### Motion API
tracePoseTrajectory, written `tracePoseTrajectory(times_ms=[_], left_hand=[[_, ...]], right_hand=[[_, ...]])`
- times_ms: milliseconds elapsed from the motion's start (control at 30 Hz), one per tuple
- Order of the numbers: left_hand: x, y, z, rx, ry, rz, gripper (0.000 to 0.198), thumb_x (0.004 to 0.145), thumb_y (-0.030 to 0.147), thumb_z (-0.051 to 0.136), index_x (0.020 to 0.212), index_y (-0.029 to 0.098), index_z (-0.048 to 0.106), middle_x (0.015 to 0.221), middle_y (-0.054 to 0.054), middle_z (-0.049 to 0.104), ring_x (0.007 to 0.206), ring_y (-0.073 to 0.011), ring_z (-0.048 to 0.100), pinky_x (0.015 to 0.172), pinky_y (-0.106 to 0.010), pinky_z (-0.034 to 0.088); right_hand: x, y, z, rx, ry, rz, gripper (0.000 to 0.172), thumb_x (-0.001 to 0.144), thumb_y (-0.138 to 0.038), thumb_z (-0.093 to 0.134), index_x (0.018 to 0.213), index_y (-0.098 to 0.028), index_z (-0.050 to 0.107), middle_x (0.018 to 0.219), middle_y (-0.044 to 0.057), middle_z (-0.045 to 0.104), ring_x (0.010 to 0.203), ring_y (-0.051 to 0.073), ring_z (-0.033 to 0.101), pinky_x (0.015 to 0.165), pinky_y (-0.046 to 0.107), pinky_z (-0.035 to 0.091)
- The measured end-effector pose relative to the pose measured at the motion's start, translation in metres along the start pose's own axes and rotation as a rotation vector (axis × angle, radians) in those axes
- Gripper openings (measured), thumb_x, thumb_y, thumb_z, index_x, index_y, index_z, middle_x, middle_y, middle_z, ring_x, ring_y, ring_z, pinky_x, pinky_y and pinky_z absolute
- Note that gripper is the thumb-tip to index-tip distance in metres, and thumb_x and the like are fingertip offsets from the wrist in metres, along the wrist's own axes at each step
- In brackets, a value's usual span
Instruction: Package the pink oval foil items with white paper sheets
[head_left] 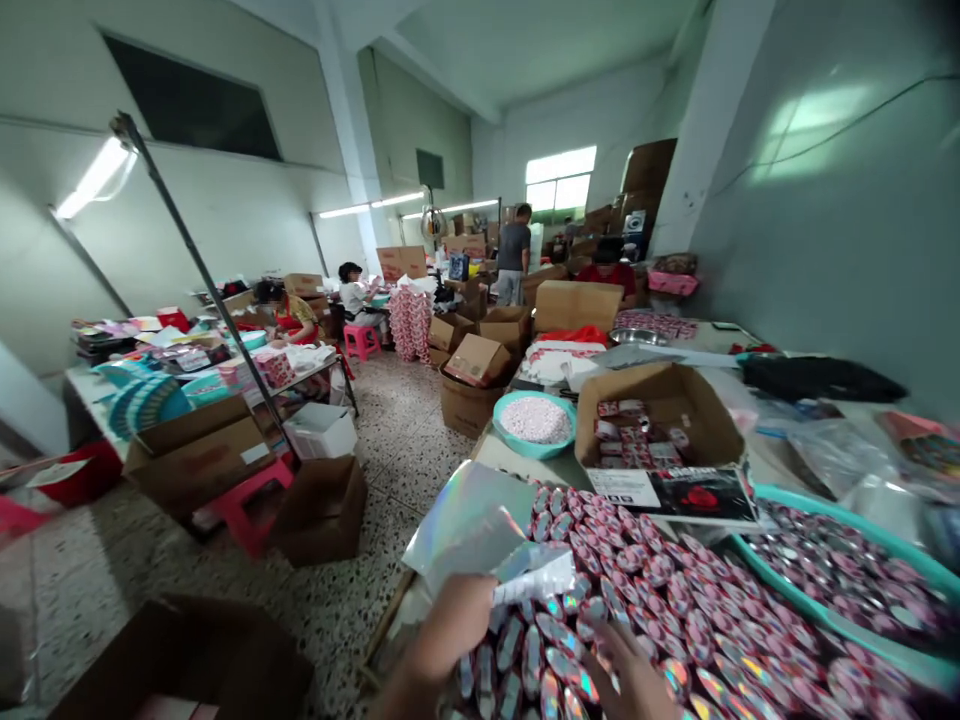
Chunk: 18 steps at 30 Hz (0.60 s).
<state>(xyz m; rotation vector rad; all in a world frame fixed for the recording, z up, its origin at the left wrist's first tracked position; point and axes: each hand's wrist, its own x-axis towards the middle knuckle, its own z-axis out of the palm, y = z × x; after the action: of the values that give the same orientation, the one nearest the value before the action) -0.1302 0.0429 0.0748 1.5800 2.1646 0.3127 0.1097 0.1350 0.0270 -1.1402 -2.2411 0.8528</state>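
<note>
My left hand (456,622) is closed on a crumpled piece of shiny holographic sheet (534,575) near the table's front left. Beside it, a larger flat holographic sheet (469,510) lies over the table edge. My right hand (630,672) reaches low over the tabletop with its fingers apart, at the spread of oval pink-and-red pieces (667,590). Some ovals closest to my hands have a silvery, rainbow-like shine. The fingertips are slightly blurred, and whether they touch a piece cannot be made out.
Behind the ovals stands an open carton (660,395) with small patterned packs. A teal basin (536,450) of pale beads is left of it; another teal basin (795,500) of ovals is right. Cartons (319,545) and a pink stool (255,510) occupy the left floor. Several people work farther back.
</note>
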Motion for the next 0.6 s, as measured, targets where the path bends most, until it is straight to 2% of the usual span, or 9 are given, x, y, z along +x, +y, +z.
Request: tracePoseTrajectory(times_ms=[33, 100, 167, 200, 267, 333, 400, 500, 600], left_hand=[[-0.006, 0.003, -0.012, -0.027, 0.004, 0.068, 0.033, 0.088, 0.026, 0.045, 0.107, 0.025, 0.071, 0.106, -0.01, 0.074, 0.101, -0.0279, 0.068, 0.086, -0.035, 0.048], [-0.016, 0.008, -0.035, -0.104, -0.035, 0.166, 0.03, 0.087, 0.029, 0.048, 0.105, 0.026, 0.071, 0.106, -0.007, 0.074, 0.098, -0.0249, 0.068, 0.082, -0.03, 0.048], [-0.021, 0.009, -0.051, -0.183, -0.164, 0.275, 0.026, 0.085, 0.028, 0.051, 0.1, 0.026, 0.072, 0.102, -0.005, 0.075, 0.092, -0.0219, 0.067, 0.078, -0.027, 0.047], [-0.021, 0.007, -0.057, -0.21, -0.205, 0.302, 0.025, 0.085, 0.028, 0.052, 0.099, 0.026, 0.072, 0.099, -0.004, 0.075, 0.089, -0.0211, 0.067, 0.077, -0.026, 0.046], [-0.017, 0.001, -0.062, -0.24, -0.252, 0.301, 0.022, 0.084, 0.029, 0.054, 0.096, 0.026, 0.072, 0.093, -0.002, 0.075, 0.084, -0.02, 0.066, 0.073, -0.025, 0.046], [-0.011, -0.009, -0.061, -0.265, -0.262, 0.261, 0.017, 0.082, 0.032, 0.059, 0.09, 0.025, 0.072, 0.086, -0.002, 0.074, 0.08, -0.0196, 0.065, 0.07, -0.024, 0.045], [-0.005, -0.021, -0.057, -0.314, -0.217, 0.201, 0.018, 0.079, 0.037, 0.063, 0.086, 0.024, 0.072, 0.084, -0.001, 0.074, 0.08, -0.0197, 0.064, 0.072, -0.025, 0.047], [0.0, -0.036, -0.047, -0.513, -0.099, 0.143, 0.026, 0.078, 0.044, 0.063, 0.09, 0.023, 0.07, 0.086, -0.001, 0.074, 0.08, -0.0193, 0.064, 0.073, -0.026, 0.05], [0.002, -0.04, -0.038, -0.678, 0.018, 0.15, 0.025, 0.083, 0.044, 0.058, 0.088, 0.021, 0.067, 0.081, -0.001, 0.071, 0.076, -0.018, 0.065, 0.07, -0.027, 0.052]], right_hand=[[0.0, -0.016, -0.003, -0.081, 0.062, -0.082, 0.04, 0.088, -0.042, 0.045, 0.118, -0.029, 0.068, 0.108, 0.012, 0.069, 0.097, 0.027, 0.067, 0.081, 0.037, 0.055], [0.0, -0.053, -0.014, -0.293, 0.124, -0.204, 0.042, 0.091, -0.031, 0.044, 0.128, -0.03, 0.062, 0.125, 0.015, 0.063, 0.112, 0.028, 0.062, 0.095, 0.046, 0.049], [0.005, -0.091, -0.028, -0.436, 0.059, -0.283, 0.041, 0.092, -0.025, 0.047, 0.131, -0.031, 0.06, 0.137, 0.014, 0.057, 0.132, 0.031, 0.048, 0.108, 0.052, 0.035], [0.01, -0.106, -0.035, -0.467, 0.011, -0.298, 0.038, 0.092, -0.027, 0.051, 0.128, -0.031, 0.062, 0.137, 0.013, 0.058, 0.132, 0.031, 0.047, 0.11, 0.053, 0.031], [0.019, -0.126, -0.046, -0.473, -0.157, -0.297, 0.031, 0.093, -0.029, 0.053, 0.121, -0.031, 0.066, 0.126, 0.009, 0.066, 0.12, 0.025, 0.057, 0.11, 0.048, 0.03], [0.026, -0.131, -0.052, -0.406, -0.296, -0.236, 0.025, 0.094, -0.028, 0.052, 0.11, -0.028, 0.071, 0.105, 0.005, 0.075, 0.102, 0.021, 0.066, 0.103, 0.038, 0.037], [0.029, -0.126, -0.054, -0.32, -0.319, -0.138, 0.025, 0.093, -0.027, 0.054, 0.108, -0.026, 0.073, 0.102, 0.004, 0.077, 0.098, 0.019, 0.068, 0.096, 0.03, 0.041], [0.026, -0.113, -0.054, -0.239, -0.231, 0.059, 0.029, 0.091, -0.028, 0.056, 0.114, -0.024, 0.072, 0.106, 0.004, 0.077, 0.096, 0.019, 0.069, 0.089, 0.026, 0.045], [0.02, -0.108, -0.054, -0.309, -0.119, 0.18, 0.025, 0.091, -0.031, 0.057, 0.11, -0.024, 0.073, 0.099, 0.004, 0.078, 0.092, 0.019, 0.068, 0.097, 0.032, 0.041]])
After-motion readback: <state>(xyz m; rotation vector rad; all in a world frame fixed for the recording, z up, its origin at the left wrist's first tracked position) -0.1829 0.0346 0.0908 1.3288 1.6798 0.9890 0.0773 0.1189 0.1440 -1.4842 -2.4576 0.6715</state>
